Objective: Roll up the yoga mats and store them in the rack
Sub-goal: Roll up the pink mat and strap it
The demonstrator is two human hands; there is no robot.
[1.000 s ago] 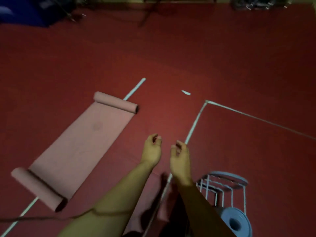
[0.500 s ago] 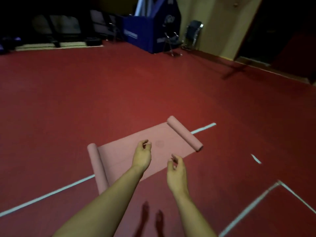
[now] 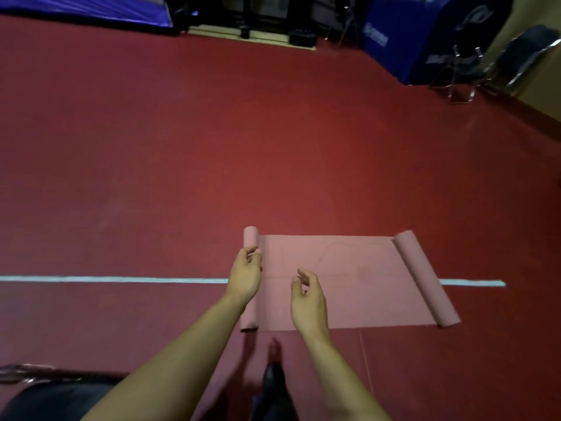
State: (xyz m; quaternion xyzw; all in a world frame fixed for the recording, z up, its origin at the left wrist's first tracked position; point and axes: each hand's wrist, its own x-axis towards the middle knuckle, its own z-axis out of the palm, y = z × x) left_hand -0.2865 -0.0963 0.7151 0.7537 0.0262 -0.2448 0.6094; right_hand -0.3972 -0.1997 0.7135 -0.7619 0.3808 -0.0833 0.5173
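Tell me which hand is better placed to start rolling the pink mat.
Left. The left hand hovers at the mat's curled left end; the right hand hangs over the flat middle, holding nothing.

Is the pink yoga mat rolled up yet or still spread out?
Mostly spread. The pink yoga mat lies flat on the red floor; only its two ends are curled.

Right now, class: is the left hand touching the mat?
Cannot tell. In the head view the left hand overlaps the mat's rolled left end, but no contact or gap shows.

Pink yoga mat (image 3: 349, 281) flat, both ends curled.
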